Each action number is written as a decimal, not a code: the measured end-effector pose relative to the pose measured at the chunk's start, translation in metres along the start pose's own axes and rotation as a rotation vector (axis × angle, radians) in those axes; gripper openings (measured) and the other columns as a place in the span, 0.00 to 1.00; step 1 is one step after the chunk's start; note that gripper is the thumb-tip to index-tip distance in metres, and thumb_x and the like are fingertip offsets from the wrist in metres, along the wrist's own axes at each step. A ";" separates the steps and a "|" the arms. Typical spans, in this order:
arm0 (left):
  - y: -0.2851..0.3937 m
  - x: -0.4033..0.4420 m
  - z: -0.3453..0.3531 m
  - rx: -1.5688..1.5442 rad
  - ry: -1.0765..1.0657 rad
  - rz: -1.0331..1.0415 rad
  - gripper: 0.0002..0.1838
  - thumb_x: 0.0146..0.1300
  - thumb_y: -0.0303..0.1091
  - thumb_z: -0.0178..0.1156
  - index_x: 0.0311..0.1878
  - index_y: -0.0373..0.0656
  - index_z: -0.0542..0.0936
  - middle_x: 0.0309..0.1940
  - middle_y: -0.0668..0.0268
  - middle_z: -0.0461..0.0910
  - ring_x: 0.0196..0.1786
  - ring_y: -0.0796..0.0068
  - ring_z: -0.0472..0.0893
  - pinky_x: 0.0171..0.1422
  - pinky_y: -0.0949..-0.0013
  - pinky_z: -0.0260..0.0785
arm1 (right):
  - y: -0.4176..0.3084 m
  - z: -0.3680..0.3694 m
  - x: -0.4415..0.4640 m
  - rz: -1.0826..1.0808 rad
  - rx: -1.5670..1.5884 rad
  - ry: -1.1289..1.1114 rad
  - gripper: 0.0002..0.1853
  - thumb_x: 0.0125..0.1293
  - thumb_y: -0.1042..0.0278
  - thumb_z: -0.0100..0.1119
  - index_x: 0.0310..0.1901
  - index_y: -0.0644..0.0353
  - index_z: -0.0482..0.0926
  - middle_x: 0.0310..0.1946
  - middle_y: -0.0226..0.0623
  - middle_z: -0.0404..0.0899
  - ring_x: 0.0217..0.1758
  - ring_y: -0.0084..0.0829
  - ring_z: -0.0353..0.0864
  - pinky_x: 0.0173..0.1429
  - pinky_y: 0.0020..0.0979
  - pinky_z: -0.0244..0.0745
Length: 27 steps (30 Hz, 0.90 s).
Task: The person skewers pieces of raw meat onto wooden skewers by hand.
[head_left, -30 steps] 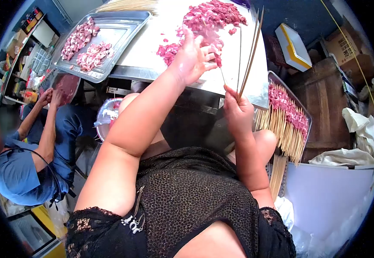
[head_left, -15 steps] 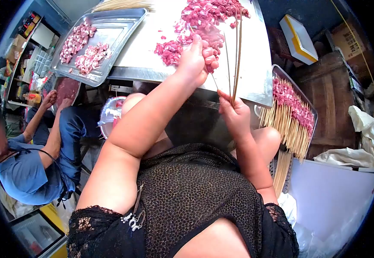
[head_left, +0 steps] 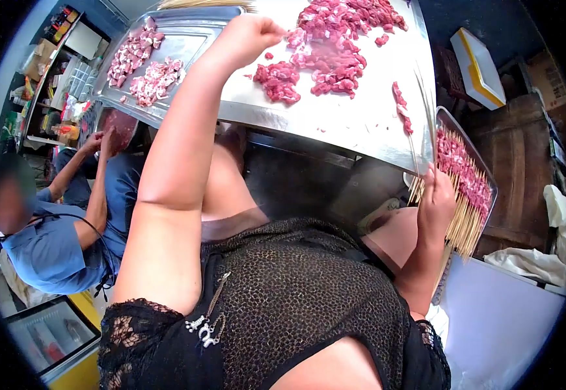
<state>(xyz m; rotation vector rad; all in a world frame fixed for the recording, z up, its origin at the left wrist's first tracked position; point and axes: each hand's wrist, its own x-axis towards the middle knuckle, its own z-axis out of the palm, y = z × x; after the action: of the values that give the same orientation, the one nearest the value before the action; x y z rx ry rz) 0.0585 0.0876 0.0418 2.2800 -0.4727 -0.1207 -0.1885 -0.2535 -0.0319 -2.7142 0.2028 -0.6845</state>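
My right hand point(head_left: 438, 195) is closed around several thin bamboo skewers point(head_left: 431, 127), held upright off the table's right edge. One of them, the meat skewer point(head_left: 401, 107), carries small red pieces along its upper part. My left hand point(head_left: 247, 40) reaches over the metal table point(head_left: 354, 123), fingers pinched together at the left edge of the pile of cut meat point(head_left: 335, 39). Whether a piece is between those fingertips is hidden. Beside my right hand, a tray point(head_left: 493, 185) holds rows of loaded skewers point(head_left: 462, 169).
A metal tray point(head_left: 195, 29) with two heaps of paler meat stands at the left, with bare skewers point(head_left: 211, 5) behind it. A seated person point(head_left: 55, 247) works at the left over a reddish basin point(head_left: 119, 130). A white-and-yellow box point(head_left: 478, 68) stands at the back right.
My left hand has moved away from the skewer, left and up to the meat pile. My right hand has moved right with the skewers, one now showing meat on it. The view has shifted slightly.
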 end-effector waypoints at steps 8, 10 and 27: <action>-0.049 -0.027 0.021 0.382 0.001 0.146 0.11 0.49 0.24 0.62 0.38 0.42 0.82 0.36 0.57 0.80 0.40 0.57 0.80 0.47 0.65 0.71 | -0.044 -0.021 0.007 0.359 1.130 -0.225 0.17 0.71 0.60 0.45 0.49 0.64 0.76 0.20 0.22 0.68 0.16 0.11 0.57 0.20 0.14 0.52; -0.040 -0.030 0.019 0.437 0.053 0.093 0.09 0.50 0.26 0.63 0.37 0.42 0.82 0.35 0.60 0.81 0.38 0.63 0.80 0.45 0.67 0.72 | -0.068 -0.005 0.011 0.415 1.177 -0.374 0.19 0.72 0.57 0.43 0.49 0.65 0.74 0.19 0.21 0.66 0.19 0.11 0.58 0.22 0.15 0.52; 0.002 -0.023 0.051 -1.358 0.056 -0.188 0.12 0.66 0.27 0.50 0.48 0.29 0.72 0.42 0.48 0.78 0.43 0.60 0.81 0.49 0.65 0.78 | -0.095 0.063 0.017 0.030 0.781 -0.252 0.11 0.65 0.69 0.52 0.44 0.63 0.81 0.27 0.24 0.73 0.28 0.15 0.68 0.34 0.17 0.63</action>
<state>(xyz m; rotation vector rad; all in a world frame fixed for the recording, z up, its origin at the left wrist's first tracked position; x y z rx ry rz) 0.0249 0.0602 0.0067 0.9745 -0.0543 -0.3444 -0.1375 -0.1510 -0.0434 -2.0068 -0.0778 -0.3072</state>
